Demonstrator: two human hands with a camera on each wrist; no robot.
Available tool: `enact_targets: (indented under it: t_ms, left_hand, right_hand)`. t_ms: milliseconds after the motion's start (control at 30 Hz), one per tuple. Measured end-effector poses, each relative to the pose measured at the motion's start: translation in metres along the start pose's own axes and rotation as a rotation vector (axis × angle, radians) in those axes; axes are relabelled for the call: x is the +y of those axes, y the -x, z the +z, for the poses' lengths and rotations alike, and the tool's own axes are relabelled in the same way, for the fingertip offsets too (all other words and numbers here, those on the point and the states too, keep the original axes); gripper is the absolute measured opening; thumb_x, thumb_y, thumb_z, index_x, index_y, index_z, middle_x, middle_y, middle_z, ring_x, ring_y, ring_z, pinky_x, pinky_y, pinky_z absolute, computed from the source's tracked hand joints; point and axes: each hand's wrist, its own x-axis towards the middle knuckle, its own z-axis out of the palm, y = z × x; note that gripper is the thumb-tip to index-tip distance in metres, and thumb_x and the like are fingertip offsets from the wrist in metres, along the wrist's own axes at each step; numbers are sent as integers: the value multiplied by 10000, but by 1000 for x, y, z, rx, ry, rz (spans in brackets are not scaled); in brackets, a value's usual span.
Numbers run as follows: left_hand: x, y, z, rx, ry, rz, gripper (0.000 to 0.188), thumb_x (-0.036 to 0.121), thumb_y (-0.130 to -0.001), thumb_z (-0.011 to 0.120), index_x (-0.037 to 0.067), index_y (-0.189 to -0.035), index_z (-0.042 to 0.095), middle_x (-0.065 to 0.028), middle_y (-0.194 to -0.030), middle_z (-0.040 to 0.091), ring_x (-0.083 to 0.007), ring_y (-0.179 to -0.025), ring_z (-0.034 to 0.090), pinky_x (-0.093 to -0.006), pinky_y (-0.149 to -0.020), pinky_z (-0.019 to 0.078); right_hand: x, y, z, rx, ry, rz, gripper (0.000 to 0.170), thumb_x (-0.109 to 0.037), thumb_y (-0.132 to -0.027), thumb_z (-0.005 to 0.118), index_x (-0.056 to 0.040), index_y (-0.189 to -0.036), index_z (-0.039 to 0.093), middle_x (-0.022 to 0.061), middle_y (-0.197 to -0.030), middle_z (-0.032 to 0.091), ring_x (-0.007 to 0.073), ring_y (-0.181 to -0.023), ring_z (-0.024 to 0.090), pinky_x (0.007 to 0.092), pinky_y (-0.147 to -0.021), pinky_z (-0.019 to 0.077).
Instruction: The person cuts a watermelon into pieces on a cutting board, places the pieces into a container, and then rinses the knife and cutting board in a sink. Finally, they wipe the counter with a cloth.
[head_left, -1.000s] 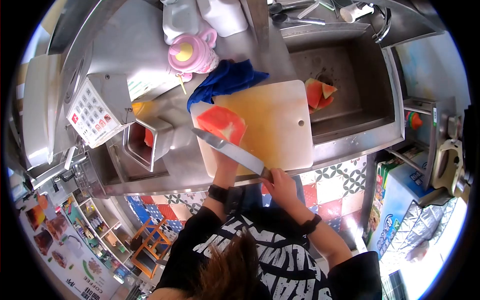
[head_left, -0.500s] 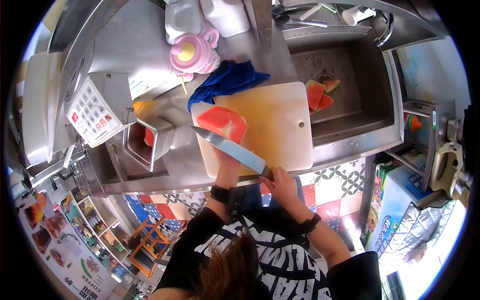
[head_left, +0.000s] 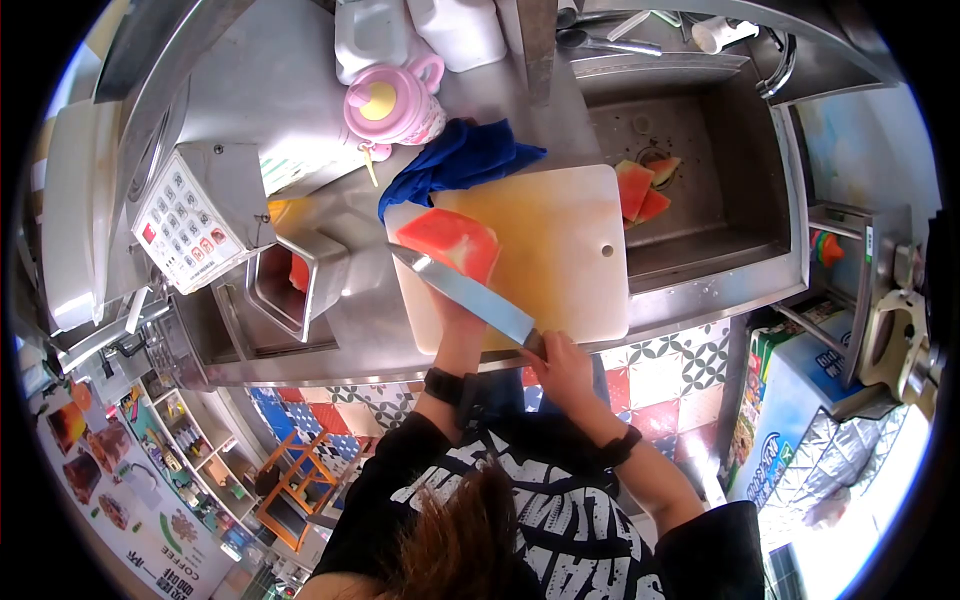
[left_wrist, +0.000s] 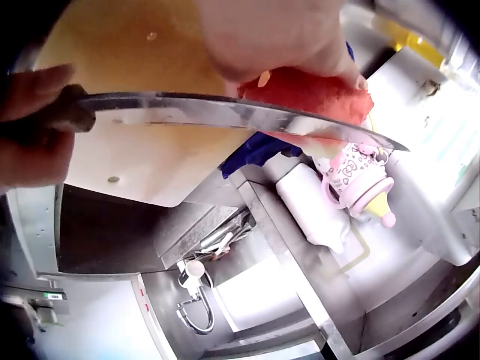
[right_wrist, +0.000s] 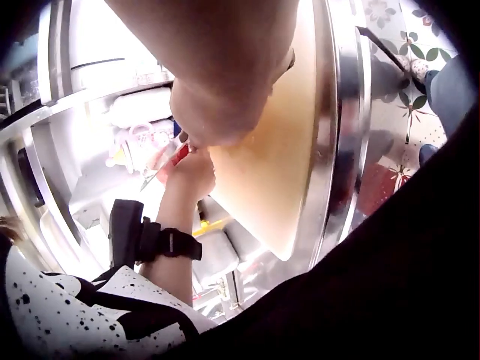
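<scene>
A peeled-looking red watermelon chunk (head_left: pixel 455 243), with a pale patch on it, lies at the left end of the white cutting board (head_left: pixel 570 265). My left hand (left_wrist: pixel 281 37) grips the chunk from its near side, fingertips curled over its edge in the left wrist view. With my right hand (head_left: pixel 566 372) I hold the kitchen knife (head_left: pixel 478 300) by its dark handle. Its long blade slants up and left, crossing over my left hand, and the tip overlaps the chunk's near left edge in the head view. The blade partly hides the left hand there.
A blue cloth (head_left: pixel 470 158) lies against the board's far edge, below a pink lidded cup (head_left: pixel 395 105). Left of the board stands a metal container (head_left: pixel 312 285) with red fruit inside. Watermelon pieces (head_left: pixel 632 188) lie in the sink (head_left: pixel 720 180) at the right.
The head view has shifted slightly. The knife stays over the left hand, its tip now a little nearer the watermelon chunk's left edge. Both hands keep their hold.
</scene>
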Motion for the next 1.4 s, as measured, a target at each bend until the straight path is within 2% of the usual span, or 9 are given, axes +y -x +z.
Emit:
enact_targets:
  t_ms: [133,233,467,633,833,1067,1167,1267,1400]
  left_hand:
    - [0,-2,5,19,93,-22,642,526,-907,524,145,-1406,392,-111,-1418,446,-371,-1293,429,-614,-1072,338]
    - [3,8,22,0,84,-20,590,512,-942,478,146,-1394,380,-79,-1368,450,-335,-1263,446,-537,-1066,381]
    - [2,-3,-3,-79,81,16,614,486,-945,483,82,-1393,370,-135,-1374,442,-353,-1250,460,-531,-1065,383]
    - [21,11,35,-79,-10,-10,579,463,-951,490,78,-1375,403,-123,-1348,472,-337,-1226,488,-511,-1024,425]
    - [52,3,32,151,-283,-165,563,503,-970,436,106,-1369,425,-94,-1352,508,-297,-1220,518,-466,-970,473]
    - [72,-13,36,-60,-388,-305,537,470,-962,492,84,-1334,455,-112,-1312,537,-285,-1158,564,-438,-932,499]
    - [75,-17,34,-65,-450,-339,513,465,-946,526,110,-1312,468,-89,-1263,565,-267,-1104,595,-428,-867,526]
    - [73,-25,23,-36,-495,-321,461,459,-936,546,162,-1283,477,-49,-1170,606,-238,-1027,634,-411,-749,565]
    - [69,-7,44,32,-524,-286,449,447,-939,533,167,-1285,471,-51,-1132,607,-236,-1037,614,-417,-749,555]
  right_hand:
    - [-7,-3,6,-20,-4,35,338,-333,-861,661,-32,-924,520,135,-815,564,322,-694,608,404,-561,500]
    - [-9,-6,8,-50,-2,54,342,-340,-867,652,-31,-935,523,139,-822,570,325,-704,615,412,-567,506]
    - [-4,-3,11,-58,50,34,354,-366,-856,650,-44,-944,532,127,-814,574,319,-664,611,404,-551,509]
    - [8,-9,8,-27,89,-7,345,-357,-847,663,-52,-954,543,113,-805,569,301,-645,607,389,-547,508]
    - [12,-17,4,4,111,-55,353,-368,-844,673,-54,-949,552,105,-775,552,287,-631,600,378,-535,501]
    - [9,-21,9,38,70,-92,355,-366,-846,676,-49,-942,547,103,-746,543,285,-606,595,370,-520,495]
    - [6,-19,14,46,48,-68,355,-367,-850,673,-49,-944,545,107,-747,541,287,-599,596,373,-513,493]
    - [-4,-19,16,-62,-12,74,343,-312,-849,669,-56,-1043,548,127,-860,602,324,-720,614,421,-600,497]
    - [-21,-35,15,-64,-53,143,357,-343,-886,623,-64,-1090,533,143,-880,622,354,-736,618,450,-625,500]
